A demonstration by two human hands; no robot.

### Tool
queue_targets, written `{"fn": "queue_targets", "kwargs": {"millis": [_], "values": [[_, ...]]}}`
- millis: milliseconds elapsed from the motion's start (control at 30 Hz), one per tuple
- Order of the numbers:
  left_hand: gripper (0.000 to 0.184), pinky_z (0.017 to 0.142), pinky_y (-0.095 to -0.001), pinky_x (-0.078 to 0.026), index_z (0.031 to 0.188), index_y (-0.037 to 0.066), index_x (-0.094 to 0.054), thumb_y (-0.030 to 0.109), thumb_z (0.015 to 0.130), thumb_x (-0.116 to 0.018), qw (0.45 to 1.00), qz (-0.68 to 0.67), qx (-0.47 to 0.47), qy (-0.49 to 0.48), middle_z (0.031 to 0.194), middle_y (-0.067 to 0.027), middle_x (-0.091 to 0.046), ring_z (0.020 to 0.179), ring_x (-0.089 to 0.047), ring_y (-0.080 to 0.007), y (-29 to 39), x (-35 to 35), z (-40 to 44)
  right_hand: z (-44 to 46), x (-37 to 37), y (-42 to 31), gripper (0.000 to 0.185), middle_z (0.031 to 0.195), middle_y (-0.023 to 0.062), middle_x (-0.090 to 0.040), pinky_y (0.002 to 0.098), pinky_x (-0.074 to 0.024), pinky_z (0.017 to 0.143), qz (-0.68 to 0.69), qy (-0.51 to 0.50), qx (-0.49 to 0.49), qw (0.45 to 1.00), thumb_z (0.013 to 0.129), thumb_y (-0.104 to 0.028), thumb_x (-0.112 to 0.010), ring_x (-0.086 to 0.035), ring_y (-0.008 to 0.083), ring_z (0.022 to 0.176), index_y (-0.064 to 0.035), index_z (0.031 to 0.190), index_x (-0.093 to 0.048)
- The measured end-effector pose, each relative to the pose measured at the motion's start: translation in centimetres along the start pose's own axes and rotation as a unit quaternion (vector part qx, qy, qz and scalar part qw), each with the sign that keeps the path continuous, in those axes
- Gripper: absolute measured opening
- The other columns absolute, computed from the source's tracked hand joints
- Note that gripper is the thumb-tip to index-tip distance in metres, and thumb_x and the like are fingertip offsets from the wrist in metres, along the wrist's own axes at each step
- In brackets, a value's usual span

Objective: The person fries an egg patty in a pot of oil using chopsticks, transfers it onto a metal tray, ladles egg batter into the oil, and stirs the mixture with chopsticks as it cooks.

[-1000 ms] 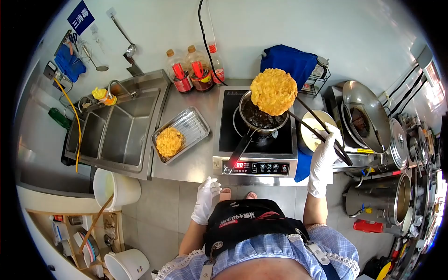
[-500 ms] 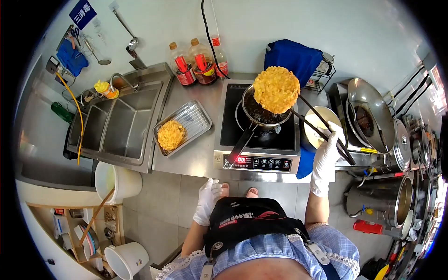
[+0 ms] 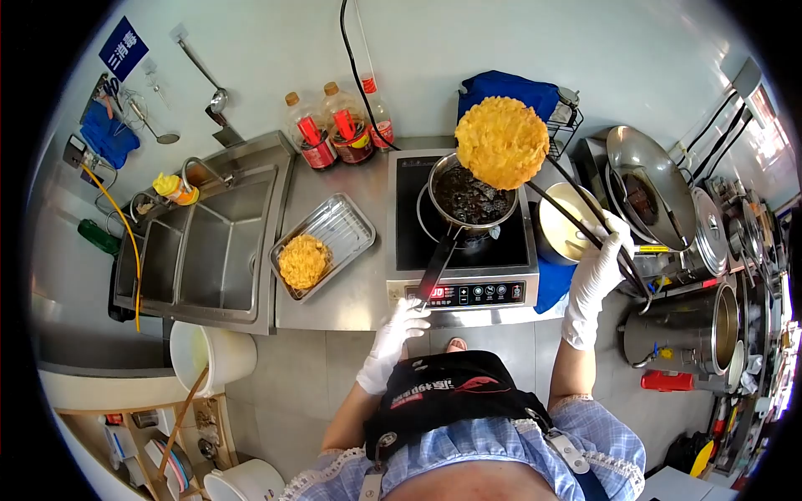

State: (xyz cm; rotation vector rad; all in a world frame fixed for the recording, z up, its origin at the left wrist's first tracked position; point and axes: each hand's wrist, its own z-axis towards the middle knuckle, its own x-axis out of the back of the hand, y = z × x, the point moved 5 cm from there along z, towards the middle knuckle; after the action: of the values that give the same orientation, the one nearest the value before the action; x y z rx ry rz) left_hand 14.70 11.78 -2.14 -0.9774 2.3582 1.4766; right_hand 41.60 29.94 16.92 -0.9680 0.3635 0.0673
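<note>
In the head view, the induction cooktop (image 3: 505, 257) is a flat sheet of glossy black glass framed in brushed steel. On it sits a round metal saucepan (image 3: 474, 226) of dark, bubbling liquid, its slim black handle (image 3: 438, 267) slanting toward the cooktop's front left. Above the cooktop's far right corner, partly overlapping the pan's rim in view, hangs a golden fried cake (image 3: 501, 142), a rough, knobbly disc with a ragged edge.

The right hand (image 3: 597, 275), in a thin white glove, is just right of the cooktop, its fingers clamped on long dark chopsticks (image 3: 565, 214). These reach the cake's near right edge, their tips out of sight. The left hand (image 3: 393, 342), gloved alike, is at the cooktop's front left edge with its fingertips by the handle's end; whether they grip it cannot be told.

Left of the cooktop, across a strip of smooth steel worktop (image 3: 342, 309), a ribbed rectangular metal tray (image 3: 342, 225) lies askew, a second crusty cake (image 3: 305, 260) in its near end. Close on the cooktop's right, a round container (image 3: 545, 230), pale inside, narrows the room beneath the chopsticks. The cooktop's front edge runs nearly level with the worktop's, tiled floor beyond it.
</note>
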Motion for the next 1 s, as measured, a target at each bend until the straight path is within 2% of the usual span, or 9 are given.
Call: {"fn": "queue_targets", "kwargs": {"millis": [100,200,367,467,633,700,767,833,1000], "values": [[0.045,0.065,-0.0266,-0.050,0.109,-0.001,-0.053,0.040,0.094,-0.040,0.997,0.054,-0.008,-0.052,0.096,-0.0145,-0.063,0.073,-0.061,-0.0167,2.1,-2.5,0.5,-0.4,-0.7,-0.9,0.034,0.104,0.0111,-0.056,0.0275,-0.0528,0.068,0.001,0.015,0.012,1.000,0.092,-0.032,-0.049,-0.061,0.0176,0.082,-0.0001,0.104,-0.055],[0.040,0.058,-0.0232,-0.048,0.109,0.004,-0.054,0.039,0.093,-0.046,0.996,0.049,0.013,-0.072,0.089,-0.0083,-0.063,0.067,-0.060,-0.0127,2.0,-3.0,1.4,-1.8,0.1,0.8,0.036,0.103,0.0126,-0.057,0.0277,-0.0520,0.066,-0.062,0.018,0.041,0.997,0.092,-0.033,-0.050,-0.062,0.0186,0.079,0.0019,0.101,-0.055],[0.040,0.056,-0.0227,-0.048,0.107,0.004,-0.054,0.039,0.093,-0.045,0.995,0.072,0.017,-0.067,0.086,-0.0065,-0.063,0.066,-0.060,-0.0113,2.0,-2.6,1.9,-4.0,-0.1,2.7,0.035,0.095,0.0083,-0.059,0.0257,-0.0503,0.066,-0.086,0.047,-0.045,0.994,0.091,-0.033,-0.052,-0.061,0.0173,0.079,0.0003,0.099,-0.057],[0.043,0.063,-0.0245,-0.049,0.107,0.000,-0.053,0.039,0.093,-0.045,0.995,0.068,0.026,-0.064,0.091,-0.0140,-0.064,0.072,-0.061,-0.0157,2.0,-1.5,1.9,-3.2,-0.6,1.4,0.033,0.097,0.0092,-0.059,0.0262,-0.0509,0.068,-0.048,0.035,-0.019,0.998,0.091,-0.031,-0.052,-0.061,0.0171,0.079,0.0001,0.102,-0.056],[0.042,0.065,-0.0249,-0.049,0.111,-0.001,-0.052,0.036,0.093,-0.045,0.997,0.068,0.030,-0.018,0.090,-0.0121,-0.062,0.072,-0.060,-0.0163,2.1,2.0,1.0,-3.2,-1.5,0.0,0.033,0.102,0.0114,-0.058,0.0276,-0.0513,0.070,-0.027,0.049,0.018,0.998,0.092,-0.030,-0.050,-0.061,0.0174,0.079,0.0004,0.103,-0.055],[0.043,0.066,-0.0249,-0.048,0.114,-0.001,-0.051,0.035,0.093,-0.045,0.997,0.073,0.030,-0.016,0.092,-0.0131,-0.062,0.074,-0.060,-0.0162,1.7,4.1,0.5,-4.0,-1.1,1.6,0.033,0.100,0.0117,-0.059,0.0269,-0.0507,0.068,-0.042,0.055,-0.035,0.997,0.092,-0.031,-0.051,-0.061,0.0176,0.078,0.0000,0.103,-0.055],[0.042,0.066,-0.0252,-0.048,0.114,0.000,-0.051,0.036,0.093,-0.045,0.996,0.058,0.056,0.042,0.093,-0.0136,-0.062,0.075,-0.060,-0.0165,1.1,6.7,0.0,-4.5,-0.1,3.2,0.035,0.083,0.0109,-0.063,0.0248,-0.0489,0.065,-0.110,0.065,-0.024,0.992,0.092,-0.034,-0.050,-0.061,0.0155,0.076,-0.0003,0.101,-0.056],[0.042,0.065,-0.0255,-0.048,0.113,0.001,-0.051,0.037,0.093,-0.045,0.993,0.050,0.072,0.084,0.092,-0.0133,-0.063,0.073,-0.060,-0.0162,0.3,9.3,0.1,-4.6,0.6,4.0,0.037,0.080,0.0119,-0.064,0.0246,-0.0482,0.066,-0.176,0.097,-0.027,0.979,0.094,-0.035,-0.046,-0.061,0.0158,0.074,-0.0003,0.099,-0.058],[0.037,0.063,-0.0256,-0.048,0.109,0.003,-0.054,0.035,0.091,-0.047,0.979,0.054,0.074,0.181,0.087,-0.0105,-0.064,0.070,-0.061,-0.0163,0.3,15.0,-1.9,-4.4,-0.2,2.8,0.042,0.096,0.0169,-0.061,0.0309,-0.0494,0.075,-0.104,0.081,-0.055,0.990,0.094,-0.037,-0.044,-0.061,0.0218,0.083,0.0026,0.107,-0.052]]}}
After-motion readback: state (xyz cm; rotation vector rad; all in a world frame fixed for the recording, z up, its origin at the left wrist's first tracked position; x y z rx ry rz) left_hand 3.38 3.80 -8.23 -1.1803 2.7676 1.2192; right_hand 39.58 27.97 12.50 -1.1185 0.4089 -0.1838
